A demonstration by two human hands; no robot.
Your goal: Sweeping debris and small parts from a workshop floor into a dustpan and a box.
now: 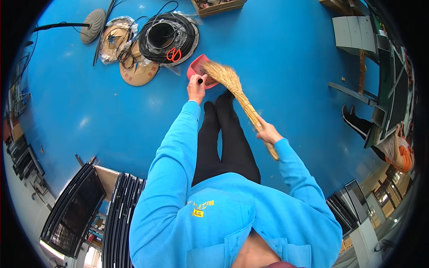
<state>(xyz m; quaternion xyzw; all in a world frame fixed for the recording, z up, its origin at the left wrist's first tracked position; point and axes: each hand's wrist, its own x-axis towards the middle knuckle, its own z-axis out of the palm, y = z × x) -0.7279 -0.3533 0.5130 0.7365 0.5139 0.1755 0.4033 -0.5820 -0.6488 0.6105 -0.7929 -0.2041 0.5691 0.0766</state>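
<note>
My left hand (196,89) is closed round the upright handle of a pink dustpan (193,67); the handle's dark round end shows above my fist. Some dark debris lies in the pan, partly covered by the broom. In my right hand (268,132) is a straw broom (241,99), gripped near the lower end of its handle. Its bristles reach up and left over the dustpan's opening and look smeared by motion. The dustpan is just beyond my feet, near the cable coil.
A large coil of black cable (147,43) with red-handled scissors (174,55) lies beyond the dustpan, beside cardboard discs (136,75). A wooden crate (219,8) stands at the far edge. Stacked black panels (120,219) are at lower left. Another person (395,149) works at the right.
</note>
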